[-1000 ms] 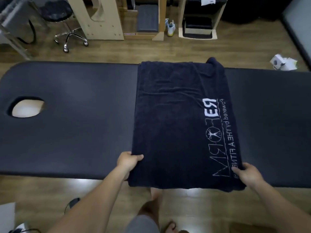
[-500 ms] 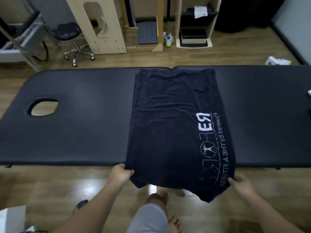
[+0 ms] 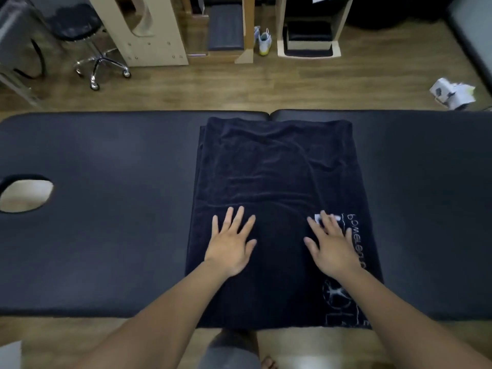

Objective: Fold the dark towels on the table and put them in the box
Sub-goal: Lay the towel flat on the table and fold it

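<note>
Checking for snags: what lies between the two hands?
Only bare towel, in the head view; the left hand and right hand rest flat on it.

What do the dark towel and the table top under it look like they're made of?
The towel looks like terry cotton or similar soft cloth, matte: it creases, shows a fine nap, and carries pale printed lettering. The table top looks like padded vinyl or faux leather: smooth, faintly shiny, with rounded edges. Both are guesses from looks alone.

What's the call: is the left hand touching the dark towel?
Touching. The head view shows the left hand lying flat, fingers spread, on the dark towel. The right hand lies flat on it too.
</note>
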